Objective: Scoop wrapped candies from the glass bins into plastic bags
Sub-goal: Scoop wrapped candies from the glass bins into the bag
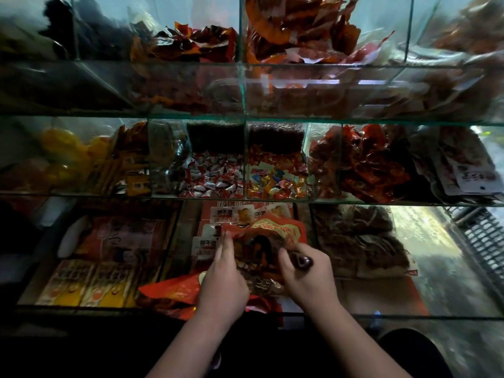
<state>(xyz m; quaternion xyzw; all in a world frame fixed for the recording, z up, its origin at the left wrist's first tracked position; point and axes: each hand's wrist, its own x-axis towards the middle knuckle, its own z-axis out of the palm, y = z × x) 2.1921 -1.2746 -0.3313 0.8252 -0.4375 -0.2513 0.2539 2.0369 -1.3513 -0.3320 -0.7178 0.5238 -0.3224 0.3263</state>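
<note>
Left hand [223, 279] pinching red bag [275, 227] rim, holding mouth open; right hand [308, 274] gripping dark scoop [302, 261], handle pointing near-right, bowl reaching far-left into bag mouth between hands.

One wide head-worn camera looks forward and down, close against three stepped tiers of glass bins [246, 159]

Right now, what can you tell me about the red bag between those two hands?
The red bag is thin, glossy plastic with yellow print, held open above the lowest glass bin. The left hand pinches its left rim; the right hand grips a dark scoop whose bowl dips into its mouth. What is inside is too blurred to tell.
</note>
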